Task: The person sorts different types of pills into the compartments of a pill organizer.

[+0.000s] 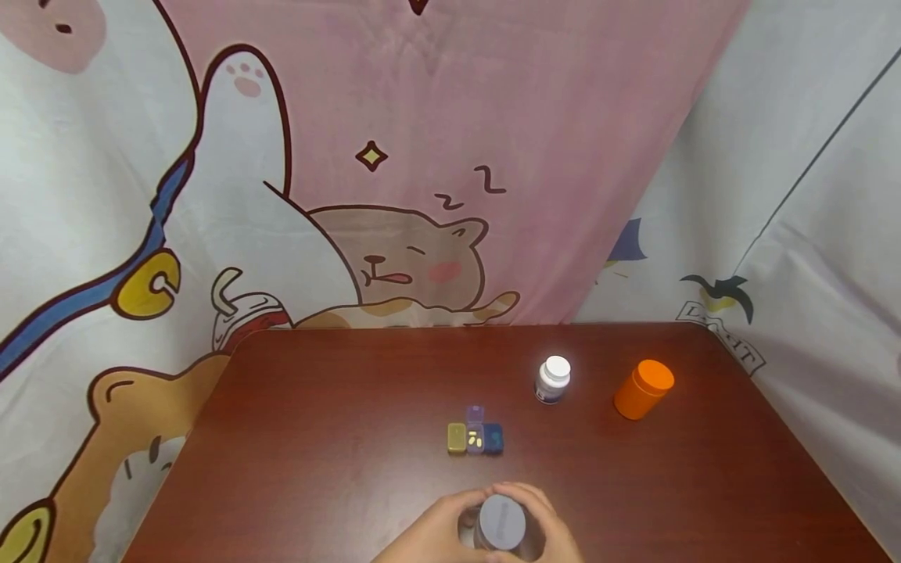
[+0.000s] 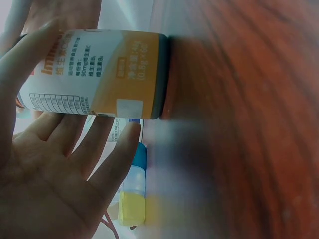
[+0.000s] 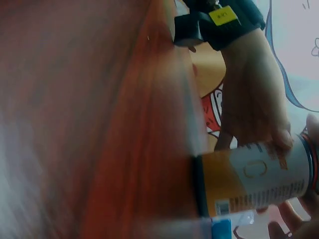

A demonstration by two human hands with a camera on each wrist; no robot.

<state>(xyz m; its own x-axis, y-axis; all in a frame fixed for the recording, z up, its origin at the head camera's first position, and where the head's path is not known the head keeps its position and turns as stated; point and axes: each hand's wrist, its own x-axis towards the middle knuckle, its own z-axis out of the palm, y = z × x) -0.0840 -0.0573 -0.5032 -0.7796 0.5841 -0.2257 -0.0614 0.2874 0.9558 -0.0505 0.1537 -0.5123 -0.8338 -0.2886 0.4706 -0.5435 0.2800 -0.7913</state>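
Observation:
Near the table's front edge, my left hand point(image 1: 442, 532) and right hand point(image 1: 552, 530) both hold a vitamin bottle point(image 2: 99, 74) with a grey lid point(image 1: 502, 522). Its label is white and orange, and it stands upright with its base at the tabletop. In the left wrist view, my left thumb lies against the label near the top while the fingers reach round behind. My right fingers point(image 3: 311, 201) curl about the lid end in the right wrist view. Just beyond the hands sits a small pill box with yellow point(image 1: 457, 439), purple point(image 1: 475, 448) and blue point(image 1: 493, 439) compartments.
The purple compartment's lid point(image 1: 475, 414) is up, with several pale pills inside. Farther back stand a white bottle point(image 1: 552, 379) and, to its right, an orange bottle point(image 1: 644, 389). A printed curtain point(image 1: 535, 117) hangs behind the brown table point(image 1: 338, 391).

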